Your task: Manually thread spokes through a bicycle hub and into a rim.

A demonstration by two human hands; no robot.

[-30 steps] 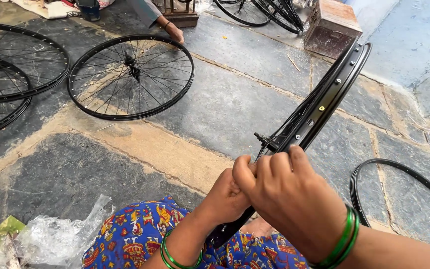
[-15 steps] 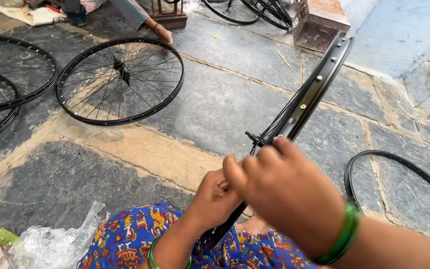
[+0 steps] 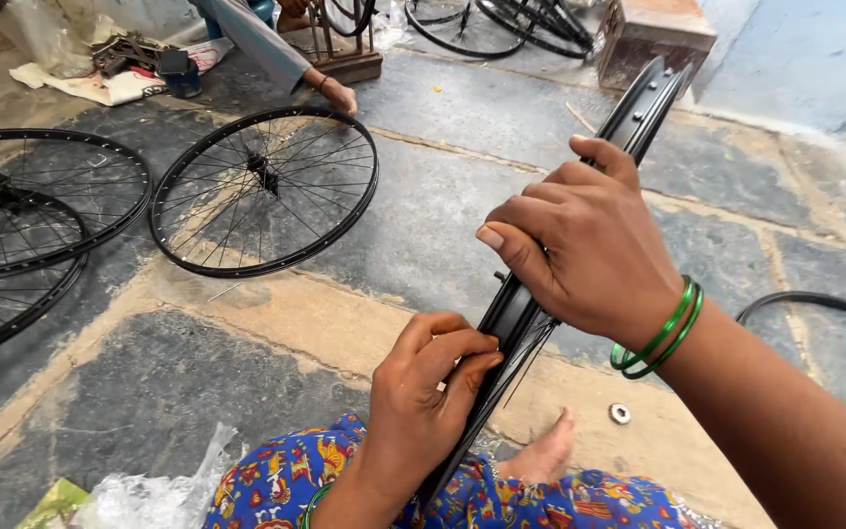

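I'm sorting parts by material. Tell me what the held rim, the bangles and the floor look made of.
Rim: probably metal, glossy black paint; thin channel with spoke holes. Bangles: green, shiny, glass or plastic, cannot tell which. Floor: rough grey stone slabs with sandy joints.

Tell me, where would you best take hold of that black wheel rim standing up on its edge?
On the black wheel rim, around its narrow band from above, as the right hand does; the left hand pinches lower down. It stands tilted, so both flanks are free.

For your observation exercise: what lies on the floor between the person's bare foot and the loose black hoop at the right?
In the head view, a small metal washer lies on the stone floor between the foot and the black hoop.
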